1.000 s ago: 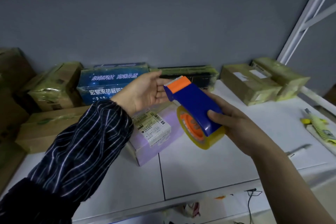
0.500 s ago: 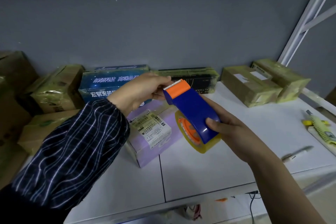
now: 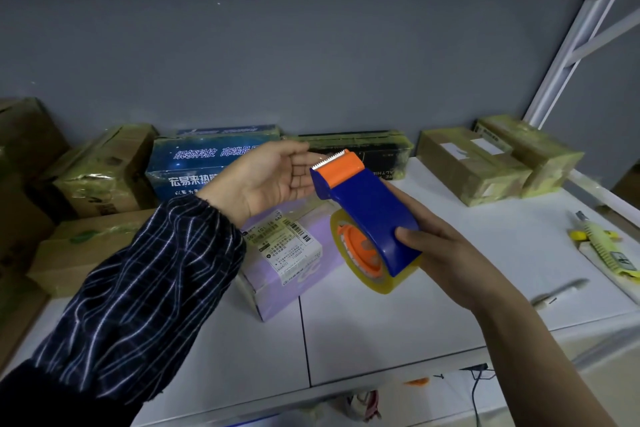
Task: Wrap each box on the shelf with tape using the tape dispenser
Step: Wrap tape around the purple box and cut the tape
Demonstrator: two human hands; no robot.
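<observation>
At the far left, brown cartons are cut off by the frame edge and sit in shadow, so their number is hard to tell. A tape-wrapped brown box stands at the back of the white shelf, and the flat brown box in front of it is partly covered by a striped sleeve. The left hand hides half the lettering on the blue box. That hand has straight, relaxed fingers and grips nothing. Its fingertips pass behind the orange cutter head, and whether they touch tape there cannot be made out. Below it the lilac box lies label up, its right end hidden by the tape roll. The tape dispenser is held in the air just over the lilac box, toothed blade pointing up, with the yellowish roll on an orange hub inside its blue shell. It partly covers a black box at the back wall. The right hand grips the shell, thumb curled over the near side and the other fingers out of sight. Further right a labelled brown box touches a second taped box. Every box is closed, so the contents do not show. A blurred silvery pen-like thing and a yellow utility knife lie near the right edge
</observation>
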